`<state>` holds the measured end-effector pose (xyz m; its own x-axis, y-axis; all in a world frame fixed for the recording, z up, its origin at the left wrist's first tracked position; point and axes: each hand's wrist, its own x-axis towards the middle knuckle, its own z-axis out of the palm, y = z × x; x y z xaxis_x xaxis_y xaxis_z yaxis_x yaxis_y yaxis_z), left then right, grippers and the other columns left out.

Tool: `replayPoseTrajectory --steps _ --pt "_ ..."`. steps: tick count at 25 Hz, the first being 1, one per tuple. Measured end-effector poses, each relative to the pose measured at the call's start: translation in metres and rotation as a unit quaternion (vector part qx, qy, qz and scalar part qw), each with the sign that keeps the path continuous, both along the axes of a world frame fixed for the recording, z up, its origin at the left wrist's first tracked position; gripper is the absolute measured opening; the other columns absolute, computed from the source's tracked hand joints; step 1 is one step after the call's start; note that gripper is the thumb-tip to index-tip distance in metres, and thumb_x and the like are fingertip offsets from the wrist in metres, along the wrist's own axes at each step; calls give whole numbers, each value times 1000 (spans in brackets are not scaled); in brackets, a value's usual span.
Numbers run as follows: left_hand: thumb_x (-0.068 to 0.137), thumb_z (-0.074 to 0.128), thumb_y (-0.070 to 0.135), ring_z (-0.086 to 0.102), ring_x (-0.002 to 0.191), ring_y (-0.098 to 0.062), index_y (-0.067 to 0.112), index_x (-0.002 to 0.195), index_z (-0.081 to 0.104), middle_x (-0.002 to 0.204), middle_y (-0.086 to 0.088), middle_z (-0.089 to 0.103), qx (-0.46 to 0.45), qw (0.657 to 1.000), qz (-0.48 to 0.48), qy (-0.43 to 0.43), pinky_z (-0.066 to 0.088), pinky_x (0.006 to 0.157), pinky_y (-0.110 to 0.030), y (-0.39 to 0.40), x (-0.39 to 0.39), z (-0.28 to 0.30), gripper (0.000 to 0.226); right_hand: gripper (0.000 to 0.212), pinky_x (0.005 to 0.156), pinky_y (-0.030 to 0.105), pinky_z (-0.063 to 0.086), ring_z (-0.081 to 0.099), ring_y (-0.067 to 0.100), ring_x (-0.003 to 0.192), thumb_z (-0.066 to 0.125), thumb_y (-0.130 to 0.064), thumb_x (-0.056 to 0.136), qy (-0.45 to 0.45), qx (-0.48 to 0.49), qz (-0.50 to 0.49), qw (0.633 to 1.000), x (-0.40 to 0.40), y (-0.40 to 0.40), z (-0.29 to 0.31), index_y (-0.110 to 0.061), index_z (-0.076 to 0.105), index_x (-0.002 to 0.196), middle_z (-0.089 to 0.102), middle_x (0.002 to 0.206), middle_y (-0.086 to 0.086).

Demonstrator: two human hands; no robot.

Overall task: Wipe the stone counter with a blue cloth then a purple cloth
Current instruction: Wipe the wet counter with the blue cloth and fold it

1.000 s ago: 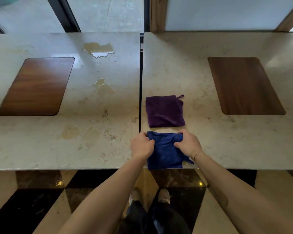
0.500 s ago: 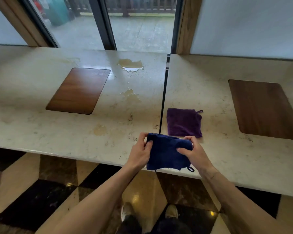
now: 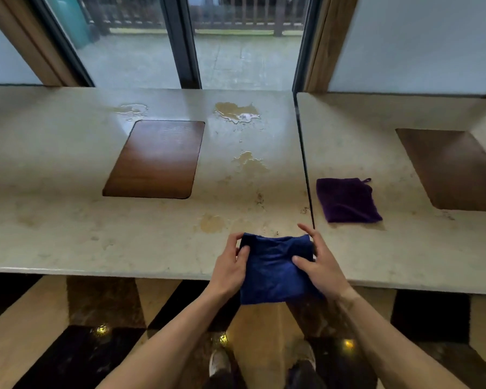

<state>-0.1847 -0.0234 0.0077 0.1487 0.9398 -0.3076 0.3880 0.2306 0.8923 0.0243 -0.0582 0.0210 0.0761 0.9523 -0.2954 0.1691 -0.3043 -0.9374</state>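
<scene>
Table [image 3: 68,248]: stone, puddles [image 3: 237,112] far centre, near edge bare.
Hands: left hand [image 3: 229,266] and right hand [image 3: 320,265] pinch blue cloth [image 3: 272,272] over near edge.
Purple cloth [image 3: 347,200]: flat, right of seam [image 3: 305,175].

The place looked like a lobby or café seating area: a long stone counter [image 3: 68,242] with inset wooden panels [image 3: 157,160] ran beneath tall glass doors [image 3: 141,51] facing a railed terrace, above polished checkered flooring [image 3: 96,318].

Two cloths, blue cloth [image 3: 272,270] and purple cloth [image 3: 347,199]; two wooden insets [image 3: 155,160].
</scene>
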Motion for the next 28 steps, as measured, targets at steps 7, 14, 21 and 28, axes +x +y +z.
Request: replayPoseTrajectory --steps 7,14,21,28 --pt "105 39 32 67 95 -18 38 122 44 107 0 66 -41 998 -36 -30 58 81 -51 18 5 -16 18 71 99 22 51 52 3 121 59 5 93 -73 9 -64 995 1 3 -12 -38 39 145 46 141 -9" --pt "105 39 27 63 84 -17 26 126 47 99 0 65 0 996 -38 75 53 73 -39 32 49 -31 22 67 102 17 34 44 7 128 60 -3 95 -219 25 -59 974 20 12 -35 -30 35 151 44 149 -2" --pt "101 47 38 65 91 -20 29 126 51 111 5 64 90 958 -38 270 48 63 -33 51 47 -48 27 63 99 47 45 45 33 126 64 -29 93 -510 -7 -19 860 0 26 -60 -29 37 149 29 155 11" --pt "96 52 38 49 114 -32 19 123 59 122 -11 55 156 911 40 381 46 86 -43 156 -98 -48 35 70 113 74 9 12 42 150 25 -71 92 -576 2 128 807 -41 12 -94 -39 29 155 17 167 6"
